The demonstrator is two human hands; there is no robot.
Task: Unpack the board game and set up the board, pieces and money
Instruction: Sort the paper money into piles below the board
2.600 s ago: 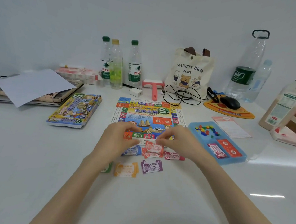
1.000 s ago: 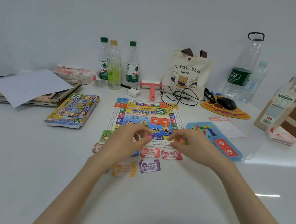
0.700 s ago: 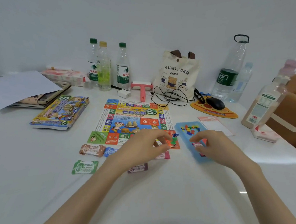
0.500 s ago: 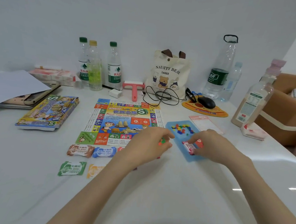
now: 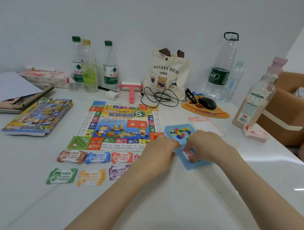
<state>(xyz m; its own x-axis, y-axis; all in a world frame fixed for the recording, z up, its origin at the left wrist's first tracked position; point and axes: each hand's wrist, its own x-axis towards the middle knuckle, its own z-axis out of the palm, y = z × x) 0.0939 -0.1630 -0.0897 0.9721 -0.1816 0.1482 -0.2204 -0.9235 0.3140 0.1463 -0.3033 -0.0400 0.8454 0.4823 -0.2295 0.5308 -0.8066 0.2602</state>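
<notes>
White table is carrying the board; beside it, the right hand is pinching a card pack in the blue tray, left hand hiding its grip. Lifting straight is seeming safest.

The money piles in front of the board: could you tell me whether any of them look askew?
Only slightly. The brown pile and blue pile are loosely fanned, their notes not squared up. The others look roughly tidy in two rows before the board; the purple pile is partly hidden.
</notes>
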